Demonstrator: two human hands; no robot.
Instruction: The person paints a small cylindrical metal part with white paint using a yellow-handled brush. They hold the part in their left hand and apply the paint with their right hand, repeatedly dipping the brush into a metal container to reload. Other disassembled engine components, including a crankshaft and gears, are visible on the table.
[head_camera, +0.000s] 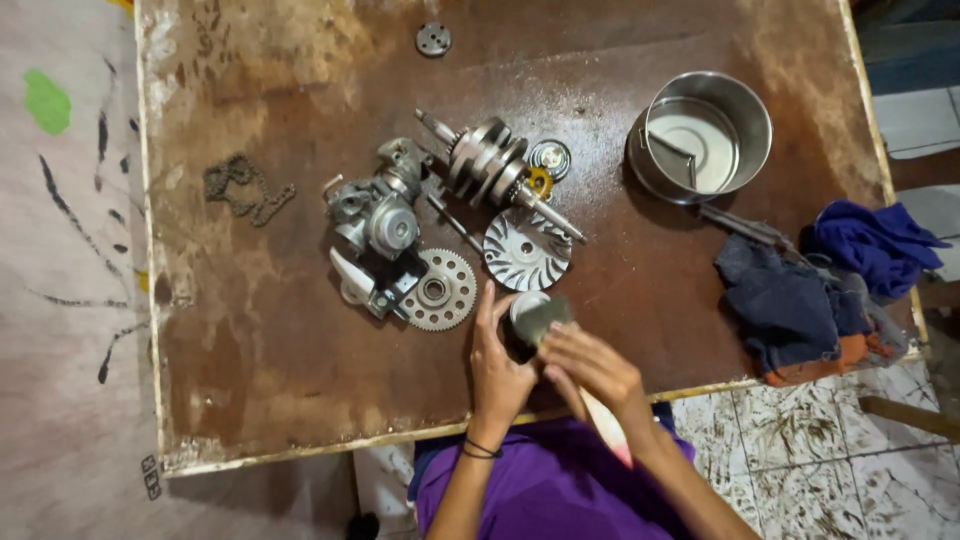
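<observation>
- Pot (752, 110): holding a smaller tin (690, 142), well beyond the fingers.
- Left hand (497, 370): fingers gripping a round part (527, 312).
- Right hand (590, 362): fingers pinching a brush (603, 420) against it.

The small round part (527, 312) is half hidden by blurred fingers (575, 350); forearms cut off below.
</observation>
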